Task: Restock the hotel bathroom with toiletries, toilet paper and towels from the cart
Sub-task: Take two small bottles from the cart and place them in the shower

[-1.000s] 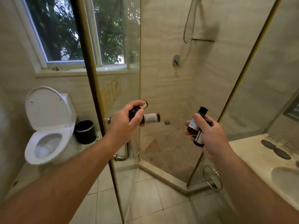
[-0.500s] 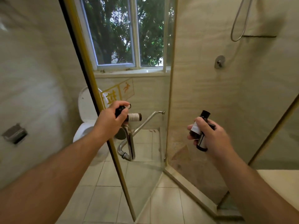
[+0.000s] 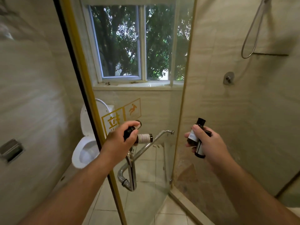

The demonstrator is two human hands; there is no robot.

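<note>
Beige-tiled hotel bathroom, viewed past a gold-edged glass shower door [image 3: 155, 101] that appears to stand open. Through the door's glass show a window [image 3: 120, 43] and a toilet [image 3: 86, 148] with its lid up; a yellow slip-warning sticker [image 3: 121, 117] sits on the pane.

The person's left hand [image 3: 118, 142] is curled around small dark toiletry bottles [image 3: 144, 138], one white-labelled and lying sideways, directly in front of the door's glass and just above its chrome handle [image 3: 146, 146]. Whether the hand touches the handle cannot be told, nor how many bottles it grips. To the right of the door, before the shower's tiled wall, the right hand [image 3: 212, 142] grips two more dark bottles [image 3: 197, 132], one cap-up and one pointing down. Farther right of the door hang the shower hose [image 3: 250, 34] and a wall valve [image 3: 228, 78], with a thin shelf [image 3: 272, 54] beside the hose.

The step in hand looks to be the toiletries, with bottles being carried to the shower and none yet set down. The next move probably calls for stepping round the door and reaching up to the thin shelf. Since both hands are full, one must free itself first, and then each bottle can be stood upright in turn. Toilet paper and towels are not in sight.
</note>
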